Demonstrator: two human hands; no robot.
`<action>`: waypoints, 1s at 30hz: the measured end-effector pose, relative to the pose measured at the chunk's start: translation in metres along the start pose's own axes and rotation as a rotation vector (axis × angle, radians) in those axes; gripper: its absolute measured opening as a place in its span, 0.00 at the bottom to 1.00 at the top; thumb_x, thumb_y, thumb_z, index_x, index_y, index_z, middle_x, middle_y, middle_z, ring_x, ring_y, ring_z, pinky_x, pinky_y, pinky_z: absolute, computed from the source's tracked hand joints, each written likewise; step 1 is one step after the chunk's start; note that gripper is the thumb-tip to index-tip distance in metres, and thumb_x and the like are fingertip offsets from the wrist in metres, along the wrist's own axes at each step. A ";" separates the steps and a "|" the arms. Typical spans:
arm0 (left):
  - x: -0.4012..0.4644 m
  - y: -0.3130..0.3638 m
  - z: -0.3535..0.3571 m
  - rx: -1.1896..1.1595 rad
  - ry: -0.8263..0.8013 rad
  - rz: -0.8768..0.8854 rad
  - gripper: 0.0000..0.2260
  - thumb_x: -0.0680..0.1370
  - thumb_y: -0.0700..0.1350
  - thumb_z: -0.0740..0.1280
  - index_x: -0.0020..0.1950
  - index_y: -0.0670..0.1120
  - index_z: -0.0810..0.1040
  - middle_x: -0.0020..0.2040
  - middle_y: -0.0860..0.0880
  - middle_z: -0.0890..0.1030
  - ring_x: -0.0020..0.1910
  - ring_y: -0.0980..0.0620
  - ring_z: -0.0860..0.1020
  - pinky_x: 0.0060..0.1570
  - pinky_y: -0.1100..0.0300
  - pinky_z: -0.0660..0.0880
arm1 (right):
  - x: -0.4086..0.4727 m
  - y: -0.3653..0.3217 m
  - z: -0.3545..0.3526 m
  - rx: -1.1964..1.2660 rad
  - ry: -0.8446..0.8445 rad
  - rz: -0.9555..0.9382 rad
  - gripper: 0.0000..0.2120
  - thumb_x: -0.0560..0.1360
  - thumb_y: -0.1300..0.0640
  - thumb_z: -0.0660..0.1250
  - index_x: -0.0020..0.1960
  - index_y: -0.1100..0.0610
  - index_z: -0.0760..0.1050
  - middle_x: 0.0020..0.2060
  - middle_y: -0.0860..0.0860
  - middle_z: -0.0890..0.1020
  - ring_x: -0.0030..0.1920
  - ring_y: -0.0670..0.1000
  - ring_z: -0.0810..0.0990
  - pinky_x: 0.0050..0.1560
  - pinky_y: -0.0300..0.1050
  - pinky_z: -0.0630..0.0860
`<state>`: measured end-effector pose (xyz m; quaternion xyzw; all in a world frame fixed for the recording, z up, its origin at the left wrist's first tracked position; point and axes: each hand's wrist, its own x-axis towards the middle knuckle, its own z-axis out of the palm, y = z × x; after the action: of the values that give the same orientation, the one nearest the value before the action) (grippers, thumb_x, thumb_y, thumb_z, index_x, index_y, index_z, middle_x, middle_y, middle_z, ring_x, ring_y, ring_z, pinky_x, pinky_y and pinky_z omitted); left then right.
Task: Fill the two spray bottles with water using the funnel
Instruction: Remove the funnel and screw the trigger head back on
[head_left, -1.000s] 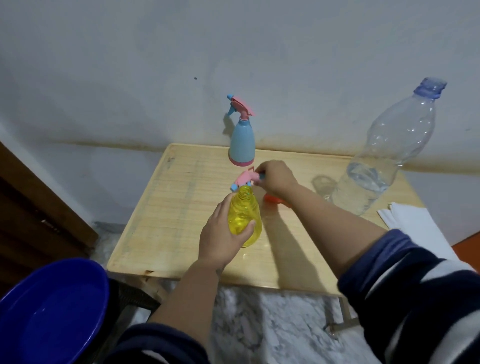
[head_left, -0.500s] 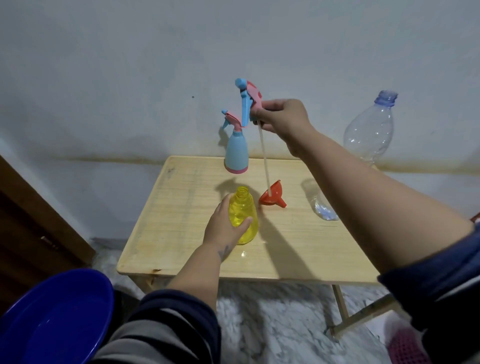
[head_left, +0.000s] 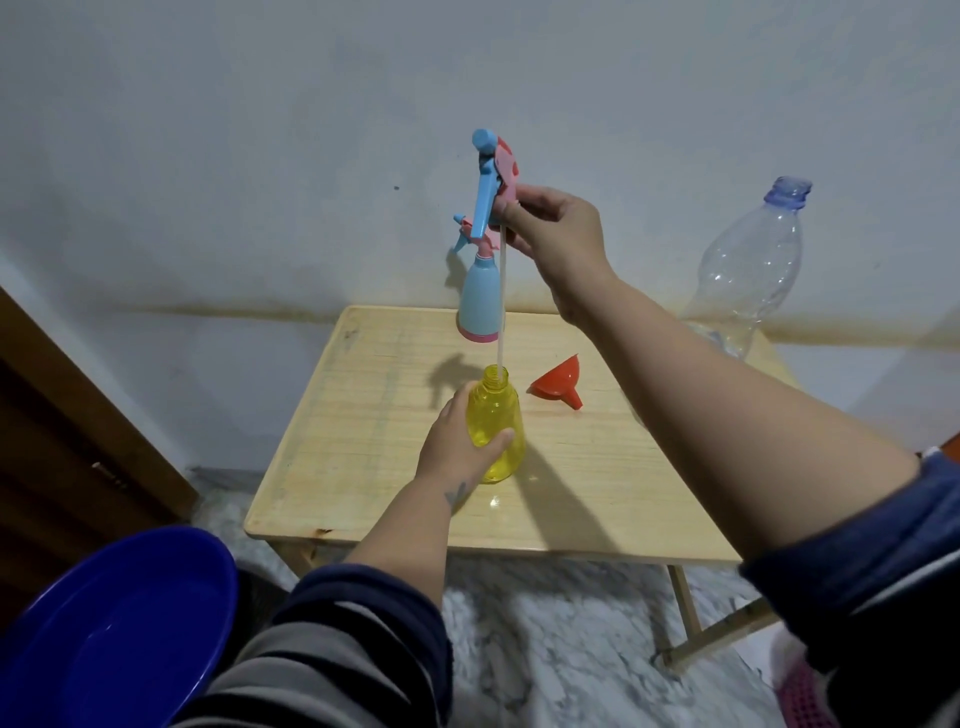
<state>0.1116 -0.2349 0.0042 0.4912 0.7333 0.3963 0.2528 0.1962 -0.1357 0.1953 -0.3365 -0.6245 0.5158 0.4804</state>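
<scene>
A yellow spray bottle stands uncapped on the wooden table, and my left hand grips its body. My right hand holds its pink-and-blue spray head high above the bottle. The head's white dip tube hangs down, its tip at the bottle's mouth. A blue spray bottle with its head on stands at the table's back edge. An orange funnel lies on its side just right of the yellow bottle.
A large clear plastic water bottle with a little water stands at the table's back right, partly behind my right arm. A blue basin sits at lower left. A dark wooden door is on the left. Marble floor lies below.
My right hand unscrewed the spray head and lifted it high, drawing the dip tube up out of the yellow bottle. The left hand kept its grip on the bottle.
</scene>
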 end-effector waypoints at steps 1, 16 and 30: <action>0.000 0.000 0.000 -0.003 -0.001 0.004 0.35 0.73 0.54 0.72 0.76 0.53 0.59 0.71 0.52 0.69 0.69 0.50 0.69 0.65 0.55 0.68 | 0.002 -0.003 0.000 0.002 -0.003 -0.008 0.13 0.75 0.60 0.69 0.58 0.62 0.79 0.48 0.55 0.85 0.50 0.52 0.84 0.52 0.42 0.81; 0.002 -0.001 0.002 -0.038 0.029 0.015 0.27 0.73 0.51 0.73 0.70 0.51 0.68 0.62 0.50 0.76 0.61 0.49 0.75 0.55 0.59 0.71 | -0.059 0.087 -0.004 -0.033 -0.045 0.147 0.12 0.72 0.67 0.70 0.54 0.60 0.80 0.42 0.52 0.83 0.38 0.39 0.81 0.43 0.31 0.76; 0.011 -0.002 0.005 -0.122 0.027 0.037 0.29 0.74 0.51 0.72 0.71 0.58 0.64 0.63 0.56 0.74 0.59 0.55 0.72 0.53 0.60 0.69 | -0.067 0.114 -0.013 -0.103 -0.131 0.147 0.14 0.76 0.65 0.67 0.60 0.57 0.79 0.48 0.49 0.83 0.45 0.36 0.81 0.51 0.30 0.76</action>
<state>0.1099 -0.2241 0.0002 0.4831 0.7019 0.4513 0.2649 0.2204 -0.1657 0.0679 -0.3712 -0.6541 0.5376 0.3814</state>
